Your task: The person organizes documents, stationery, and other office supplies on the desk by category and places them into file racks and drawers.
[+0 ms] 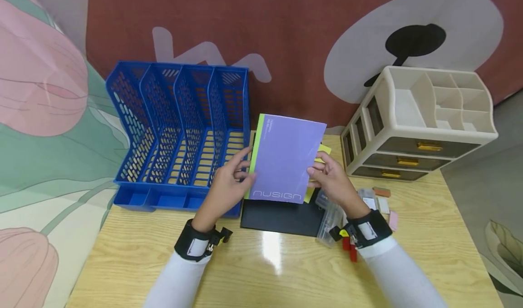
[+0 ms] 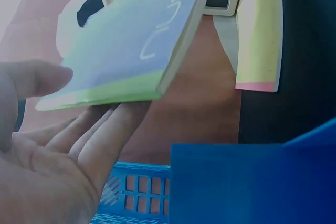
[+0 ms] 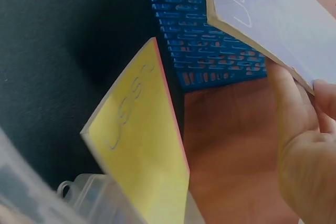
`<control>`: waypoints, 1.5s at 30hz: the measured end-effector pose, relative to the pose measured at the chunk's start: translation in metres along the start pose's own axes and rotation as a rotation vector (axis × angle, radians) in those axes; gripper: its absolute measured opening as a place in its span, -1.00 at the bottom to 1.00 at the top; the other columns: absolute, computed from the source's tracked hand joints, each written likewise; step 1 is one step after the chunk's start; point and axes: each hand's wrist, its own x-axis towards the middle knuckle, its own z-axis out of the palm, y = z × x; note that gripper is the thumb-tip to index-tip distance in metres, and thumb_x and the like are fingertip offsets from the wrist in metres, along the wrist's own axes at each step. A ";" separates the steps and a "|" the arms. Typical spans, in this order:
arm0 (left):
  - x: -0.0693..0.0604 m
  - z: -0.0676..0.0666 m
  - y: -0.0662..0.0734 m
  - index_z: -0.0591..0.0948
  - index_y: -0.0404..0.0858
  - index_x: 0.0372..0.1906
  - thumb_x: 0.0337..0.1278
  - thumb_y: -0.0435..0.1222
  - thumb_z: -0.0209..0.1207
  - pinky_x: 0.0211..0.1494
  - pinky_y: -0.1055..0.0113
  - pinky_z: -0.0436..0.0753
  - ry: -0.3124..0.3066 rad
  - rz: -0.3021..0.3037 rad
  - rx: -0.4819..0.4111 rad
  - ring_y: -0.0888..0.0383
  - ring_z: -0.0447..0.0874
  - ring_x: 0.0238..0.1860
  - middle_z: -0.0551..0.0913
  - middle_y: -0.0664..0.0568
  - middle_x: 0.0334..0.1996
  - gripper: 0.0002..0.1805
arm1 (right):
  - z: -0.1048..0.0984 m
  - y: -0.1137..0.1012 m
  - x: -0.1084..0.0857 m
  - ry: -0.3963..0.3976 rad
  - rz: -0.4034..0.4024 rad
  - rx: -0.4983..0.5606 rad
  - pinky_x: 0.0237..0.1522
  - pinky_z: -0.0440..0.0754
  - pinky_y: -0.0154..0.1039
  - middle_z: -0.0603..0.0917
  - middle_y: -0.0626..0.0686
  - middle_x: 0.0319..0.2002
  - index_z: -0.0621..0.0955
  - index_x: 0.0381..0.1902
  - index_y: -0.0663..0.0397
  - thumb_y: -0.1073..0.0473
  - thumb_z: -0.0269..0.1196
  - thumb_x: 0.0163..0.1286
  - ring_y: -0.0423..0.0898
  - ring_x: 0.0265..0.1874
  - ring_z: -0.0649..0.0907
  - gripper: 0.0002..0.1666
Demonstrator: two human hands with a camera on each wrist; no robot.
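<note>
A purple notebook (image 1: 286, 158) with a lime-green spine strip is held up between both hands, its cover facing the head camera. My left hand (image 1: 229, 183) pinches the green spine edge, thumb on the cover and fingers beneath, as the left wrist view shows. On the opposite edge, my right hand (image 1: 333, 178) grips with the thumb at the cover and fingers below. Under it, a yellow notebook (image 3: 142, 135) with a pink edge lies by a black flat item (image 1: 282, 219) on the table; the purple one mostly hides both in the head view.
Left of the hands stands a blue slotted file rack (image 1: 196, 187). A cream drawer organizer (image 1: 388, 131) stands at the back right. Clear plastic cases (image 1: 330, 224), red items (image 1: 352, 250), and several small blocks (image 1: 382, 191) lie near the right wrist on the wooden table (image 1: 269, 280).
</note>
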 end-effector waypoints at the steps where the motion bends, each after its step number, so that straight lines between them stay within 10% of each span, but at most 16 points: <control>1: 0.001 -0.001 0.001 0.31 -0.16 0.57 0.31 -0.43 0.27 -0.16 0.26 0.78 -0.030 -0.004 -0.010 0.04 0.83 -0.15 0.73 -0.19 0.15 -0.24 | 0.001 -0.001 0.000 -0.002 -0.004 -0.017 -0.13 0.80 -0.15 0.81 -0.16 -0.02 0.43 0.29 0.10 0.39 0.11 0.58 -0.16 -0.08 0.82 -0.61; 7: -0.001 -0.011 0.005 0.33 -0.16 0.50 0.41 -0.55 0.11 -0.19 0.27 0.81 -0.186 0.031 -0.069 -0.03 0.85 -0.16 0.70 -0.21 0.19 -0.37 | 0.005 -0.013 0.005 -0.018 -0.014 -0.155 -0.13 0.80 -0.15 0.79 -0.22 -0.03 0.38 0.33 0.31 0.32 0.15 0.57 -0.19 -0.09 0.81 -0.56; 13: -0.006 -0.017 0.003 0.38 -0.22 0.45 0.35 -0.61 0.12 -0.14 0.28 0.81 -0.190 0.105 -0.054 -0.04 0.84 -0.11 0.73 -0.24 0.13 -0.38 | 0.010 -0.019 0.008 -0.031 -0.021 -0.201 -0.12 0.80 -0.13 0.78 0.08 0.07 0.40 0.33 0.34 0.35 0.15 0.57 -0.21 -0.09 0.81 -0.56; 20: -0.018 -0.016 -0.005 0.47 -0.30 0.29 0.33 -0.59 0.19 -0.35 0.35 0.75 -0.107 0.220 0.064 0.07 0.78 -0.39 0.81 -0.20 -0.05 -0.52 | 0.017 -0.016 0.006 0.004 -0.028 -0.233 -0.07 0.79 -0.15 0.66 0.46 0.15 0.45 0.34 0.36 0.36 0.22 0.51 -0.22 -0.09 0.80 -0.52; 38: -0.032 -0.033 0.008 0.46 -0.38 0.33 0.25 -0.63 0.23 -0.67 0.52 0.39 0.157 0.408 0.200 0.11 0.72 -0.55 0.76 -0.32 0.02 -0.45 | -0.017 0.010 -0.033 -0.036 -0.009 -0.587 0.16 0.52 -0.61 0.59 0.20 0.34 0.54 0.31 0.26 0.24 0.17 0.59 0.19 0.29 0.62 -0.59; 45: -0.032 -0.046 0.008 0.49 -0.49 0.19 0.15 -0.69 0.26 -0.56 0.53 0.59 0.302 0.505 0.232 -0.01 0.80 -0.48 0.78 -0.35 -0.10 -0.52 | -0.031 0.008 -0.045 -0.011 0.045 -0.727 0.27 0.62 -0.10 0.58 0.13 0.37 0.52 0.35 0.15 0.17 0.13 0.62 0.15 0.33 0.60 -0.57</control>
